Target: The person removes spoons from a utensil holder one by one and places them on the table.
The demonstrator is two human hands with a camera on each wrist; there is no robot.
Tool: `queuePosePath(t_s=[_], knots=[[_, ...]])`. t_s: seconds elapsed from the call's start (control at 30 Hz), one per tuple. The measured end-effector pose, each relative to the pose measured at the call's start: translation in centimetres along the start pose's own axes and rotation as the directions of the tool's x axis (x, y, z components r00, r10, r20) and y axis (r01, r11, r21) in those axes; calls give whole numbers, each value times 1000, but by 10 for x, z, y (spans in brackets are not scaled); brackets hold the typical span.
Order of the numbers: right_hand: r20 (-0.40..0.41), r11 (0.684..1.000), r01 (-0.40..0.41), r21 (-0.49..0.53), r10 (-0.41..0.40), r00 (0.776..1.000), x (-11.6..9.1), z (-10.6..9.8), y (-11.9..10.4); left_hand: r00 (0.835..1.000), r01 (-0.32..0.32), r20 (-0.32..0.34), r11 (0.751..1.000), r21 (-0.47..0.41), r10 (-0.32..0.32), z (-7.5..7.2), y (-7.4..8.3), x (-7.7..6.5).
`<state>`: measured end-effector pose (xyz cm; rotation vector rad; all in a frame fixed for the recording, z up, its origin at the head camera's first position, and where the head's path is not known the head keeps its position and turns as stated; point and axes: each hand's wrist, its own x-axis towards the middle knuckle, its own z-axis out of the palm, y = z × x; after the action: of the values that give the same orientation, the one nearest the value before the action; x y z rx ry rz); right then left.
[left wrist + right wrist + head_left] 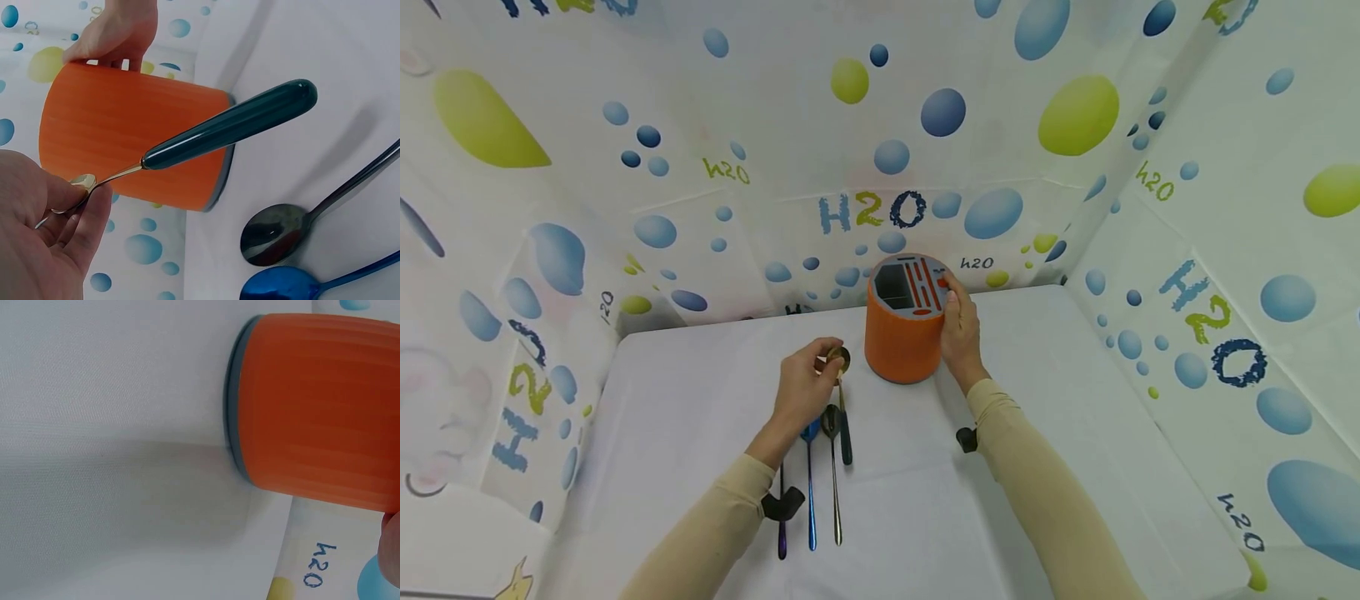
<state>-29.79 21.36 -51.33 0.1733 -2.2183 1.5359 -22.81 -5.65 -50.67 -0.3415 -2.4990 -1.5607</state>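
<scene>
My left hand pinches a spoon by its gold bowl end. The dark green handle hangs downward above the table in the head view. Just right of it stands an upright orange utensil holder with a grey slotted top, and my right hand grips its right side near the rim. Below my left hand lie a dark spoon and a blue spoon. A purple handle shows beside them, its upper part hidden by the left arm.
The white-covered table meets a patterned cloth wall at the back, close behind the holder. More of this cloth hangs along the left and right sides.
</scene>
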Motion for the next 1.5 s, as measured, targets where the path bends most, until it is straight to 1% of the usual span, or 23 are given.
queuePosePath(t_s=[0.2,0.37,0.5,0.87,1.13,1.27,1.5], knots=[[-1,1000,-4,-2,4,1000,0,0,0,998,50,31,999,-16,-49,8,-4,-7],[-2,1000,-3,-9,3,1000,1,0,2,996,78,52,995,-57,-75,15,-8,-14],[-5,1000,2,-12,-2,1000,1,1,2,991,118,72,989,-86,-112,20,-13,-19],[-7,1000,4,-16,-4,1000,2,1,3,980,183,92,978,-96,-175,30,-19,-29],[-6,1000,-12,-3,12,1000,1,0,1,975,203,112,974,-104,-191,34,-21,-34],[-6,1000,-6,-4,6,1000,2,0,1,971,220,118,972,-84,-210,35,-20,-37],[-10,1000,14,18,-14,1000,2,0,1,974,202,123,977,-70,-193,38,-23,-43]])
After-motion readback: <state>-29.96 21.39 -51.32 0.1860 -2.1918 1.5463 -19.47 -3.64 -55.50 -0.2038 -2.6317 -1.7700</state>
